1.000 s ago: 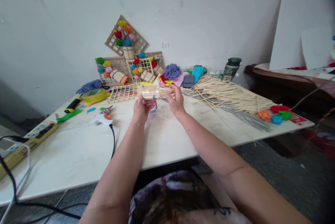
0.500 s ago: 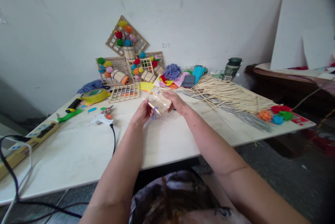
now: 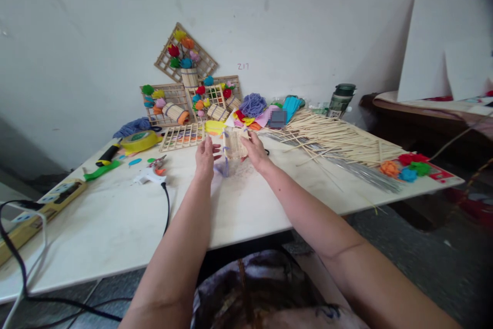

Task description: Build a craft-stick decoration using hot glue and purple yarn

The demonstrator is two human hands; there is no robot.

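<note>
A small mat of thin bamboo sticks (image 3: 235, 144), tied with purple yarn along its left side, is tilted up over the middle of the table. My right hand (image 3: 256, 151) grips its right edge, thumb on the near face. Just left of the mat, my left hand (image 3: 207, 155) is apart from it, fingers spread and holding nothing. A loose end of purple yarn (image 3: 225, 168) hangs from the mat's lower left. The fingers of my right hand behind the mat are mostly hidden.
Stick lattices with paper flowers (image 3: 173, 103) lean on the wall. Loose sticks (image 3: 331, 134) and grey wires (image 3: 370, 177) spread rightward. A white glue gun (image 3: 150, 176), yellow tape (image 3: 141, 140) and a power strip (image 3: 57, 198) lie left. A dark bottle (image 3: 342, 100) stands behind.
My left hand has let go of the stick mat and moved slightly left, its fingers opening. The mat has turned more upright in my right hand.
</note>
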